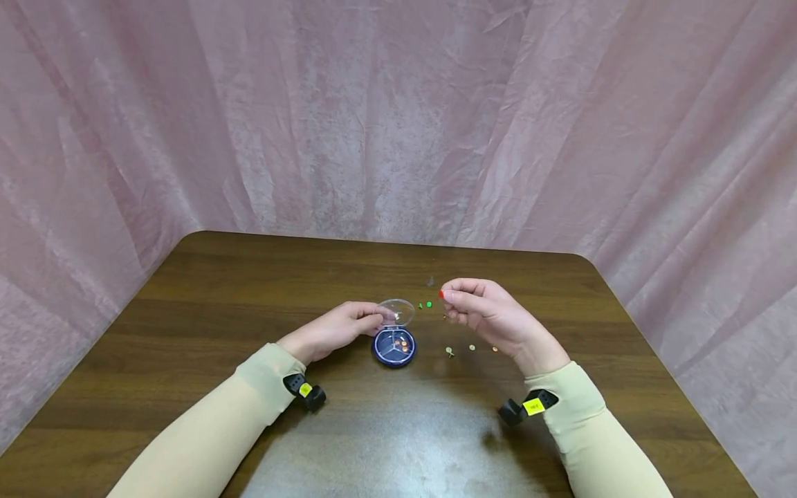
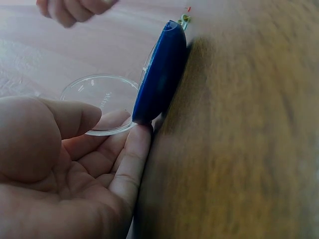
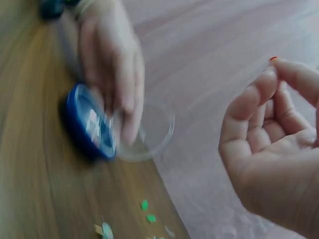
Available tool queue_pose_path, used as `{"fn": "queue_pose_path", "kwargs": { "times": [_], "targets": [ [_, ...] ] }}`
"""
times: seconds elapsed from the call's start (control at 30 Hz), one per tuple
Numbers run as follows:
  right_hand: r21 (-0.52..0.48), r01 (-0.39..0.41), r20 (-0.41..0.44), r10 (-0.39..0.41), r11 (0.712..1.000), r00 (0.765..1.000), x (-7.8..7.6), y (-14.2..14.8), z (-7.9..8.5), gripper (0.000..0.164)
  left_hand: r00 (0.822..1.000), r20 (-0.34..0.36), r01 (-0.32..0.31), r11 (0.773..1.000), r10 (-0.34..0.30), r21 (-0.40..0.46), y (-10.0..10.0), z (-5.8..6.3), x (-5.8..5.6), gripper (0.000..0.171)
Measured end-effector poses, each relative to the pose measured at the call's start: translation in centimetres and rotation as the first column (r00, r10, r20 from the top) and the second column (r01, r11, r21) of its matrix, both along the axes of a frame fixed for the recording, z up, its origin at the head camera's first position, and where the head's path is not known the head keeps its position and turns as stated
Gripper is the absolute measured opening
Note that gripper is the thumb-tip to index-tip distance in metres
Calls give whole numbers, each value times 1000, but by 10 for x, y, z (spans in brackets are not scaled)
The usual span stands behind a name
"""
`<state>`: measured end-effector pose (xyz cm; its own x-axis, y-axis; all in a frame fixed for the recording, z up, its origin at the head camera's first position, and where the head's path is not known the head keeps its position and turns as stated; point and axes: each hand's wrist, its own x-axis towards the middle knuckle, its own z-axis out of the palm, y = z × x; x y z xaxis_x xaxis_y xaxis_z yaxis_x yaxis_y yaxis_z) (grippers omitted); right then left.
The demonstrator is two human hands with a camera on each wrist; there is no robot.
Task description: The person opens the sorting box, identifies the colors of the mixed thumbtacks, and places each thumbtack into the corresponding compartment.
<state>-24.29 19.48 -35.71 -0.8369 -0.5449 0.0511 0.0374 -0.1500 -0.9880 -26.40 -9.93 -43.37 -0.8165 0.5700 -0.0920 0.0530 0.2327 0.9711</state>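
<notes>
A round blue case [image 1: 394, 361] lies on the table with its clear lid [image 1: 405, 304] raised. Inside, dividers make three compartments, and several small copper-coloured pieces [image 1: 405, 344] sit in the right-hand one. My left hand [image 1: 339, 327] holds the lid between thumb and fingers, seen closely in the left wrist view, where the case's blue side [image 2: 162, 74] touches a fingertip. Above the table, right of the case, my right hand [image 1: 488, 315] pinches a small red piece [image 1: 441, 294], possibly a thumbtack, between thumb and index finger. Most of that piece is hidden by the fingertips.
Two small green pieces [image 1: 429, 304] lie behind the case to the right. Gold-coloured pieces [image 1: 450, 351] and a copper-coloured one [image 1: 495, 349] lie right of it. A small clear item [image 1: 430, 281] is farther back. Pink curtain [image 1: 398, 138] hangs around the wooden table [image 1: 249, 277].
</notes>
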Motion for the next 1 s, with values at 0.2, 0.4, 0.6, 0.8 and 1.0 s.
{"fn": "queue_pose_path", "kwargs": {
  "times": [0.2, 0.4, 0.6, 0.8, 1.0],
  "targets": [
    [-349, -187, 44, 215, 918, 976, 7, -2, 10, 19, 1000, -2, -1, 1000, 1, 0, -1, -1, 0, 33],
    [-530, -301, -28, 339, 793, 941, 11, -5, 13, 22, 1000, 3, -3, 1000, 3, 2, -2, -1, 0, 33],
    [-580, -361, -83, 388, 730, 918, 12, -7, 14, 22, 1000, -1, -6, 1000, 6, -12, -3, -1, 0, 33],
    [-492, -312, -71, 320, 813, 945, 12, -7, 12, 22, 1000, -3, -5, 1000, 5, -19, -2, 0, 0, 33],
    [116, 22, -234, 6, 993, 972, 15, -15, 7, 10, 1000, -9, -1, 1000, 1, -8, -1, -2, -1, 33]
  ]
}}
